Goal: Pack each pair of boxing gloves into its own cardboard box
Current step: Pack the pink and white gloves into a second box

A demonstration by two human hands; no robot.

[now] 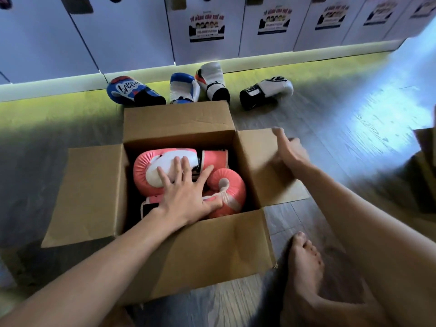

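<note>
Boxing gloves counted: six in all. Two pink gloves [165,171] are recorded inside the cardboard box [179,119]. Four are recorded on the floor along the wall's foot: one blue glove [134,92], one blue-and-white glove [184,89], one white-and-orange glove [212,81] and one black-and-white glove [266,90].

One open box is counted, four flaps folded out. A second cardboard piece [424,156] is cut off at the right edge.

Two hands are noted, left hand [186,197] and right hand [290,149], plus one bare foot [304,256].

Five printed notices [206,27] are counted on the wall panels.
</note>
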